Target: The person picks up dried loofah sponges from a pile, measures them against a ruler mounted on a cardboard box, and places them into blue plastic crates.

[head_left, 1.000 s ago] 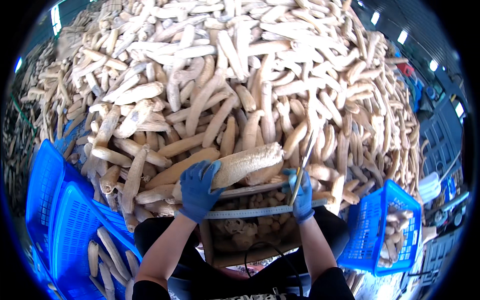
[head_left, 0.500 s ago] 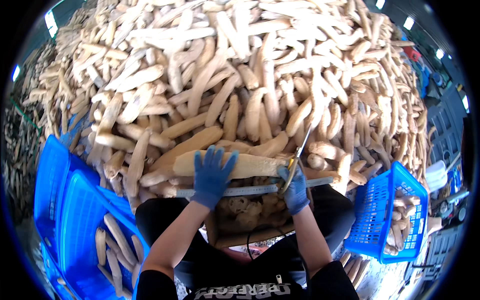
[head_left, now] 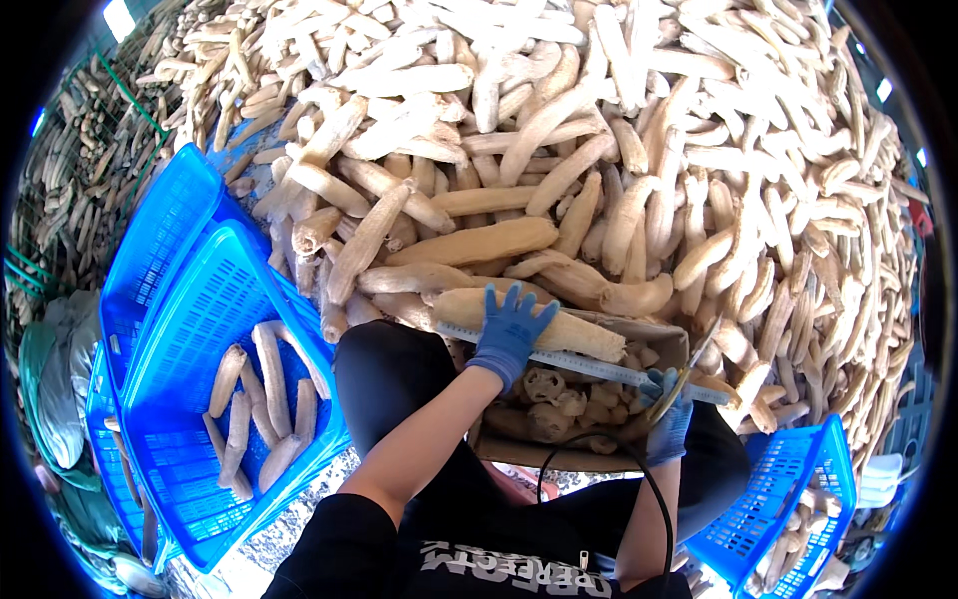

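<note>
A long tan dried loofah (head_left: pixel 584 335) lies across a cardboard box (head_left: pixel 559 460) between my knees, alongside a pale measuring ruler (head_left: pixel 604 368). My left hand (head_left: pixel 511 334), in a blue glove, holds the loofah from above with its fingers spread over the top. My gloved right hand (head_left: pixel 667 419) is closed around scissors (head_left: pixel 667 397) with yellowish handles, their blade pointing up and away. It is beside the ruler's right part, apart from the loofah's right end. Short cut pieces (head_left: pixel 559 399) fill the box below.
A big heap of dried loofahs (head_left: pixel 539 130) rises in front. Stacked blue crates (head_left: pixel 239 299) at my left hold several long loofahs (head_left: pixel 264 384). Another blue crate (head_left: pixel 833 469) at lower right contains smaller ones. A black cable (head_left: pixel 647 479) runs near my right forearm.
The view has turned left, showing more of the left crates. My right hand with the scissors has drawn away from the loofah's right end. The left hand still holds the loofah.
</note>
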A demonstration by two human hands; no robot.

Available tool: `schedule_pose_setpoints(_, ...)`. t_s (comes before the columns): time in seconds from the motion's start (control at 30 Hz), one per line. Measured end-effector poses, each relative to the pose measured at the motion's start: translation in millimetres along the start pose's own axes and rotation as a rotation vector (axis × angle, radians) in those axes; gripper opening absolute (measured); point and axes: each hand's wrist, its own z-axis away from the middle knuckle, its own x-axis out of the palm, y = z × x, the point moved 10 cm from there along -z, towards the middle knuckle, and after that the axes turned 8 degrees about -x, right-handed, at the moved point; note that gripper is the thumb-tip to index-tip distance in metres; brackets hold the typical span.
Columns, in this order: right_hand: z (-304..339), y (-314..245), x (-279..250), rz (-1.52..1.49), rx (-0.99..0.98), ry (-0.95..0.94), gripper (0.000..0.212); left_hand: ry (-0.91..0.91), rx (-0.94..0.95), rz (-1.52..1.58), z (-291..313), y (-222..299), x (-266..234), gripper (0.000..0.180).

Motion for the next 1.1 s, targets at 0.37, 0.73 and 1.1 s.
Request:
schedule_pose_setpoints(0.37, 38.5, 88.5, -13.8, 0.348, -0.053, -0.103, 0.026, 0.031, 0.035, -0.019, -0.9, 5.5, -11.1, 0.076)
schedule_pose_setpoints(0.73, 61.2, 51.2, 45.8, 0.767, -0.366, -0.324, 0.069, 0.001, -0.024, 0.211, 6.4, 4.7, -62.3, 0.084)
schedule_pose_setpoints(1.1, 74.3, 68.4, 9.1, 0.433, 0.033, -0.1, 0.043, 0.096, 0.206, 0.075, 20.7, 54.3, -67.8, 0.079)
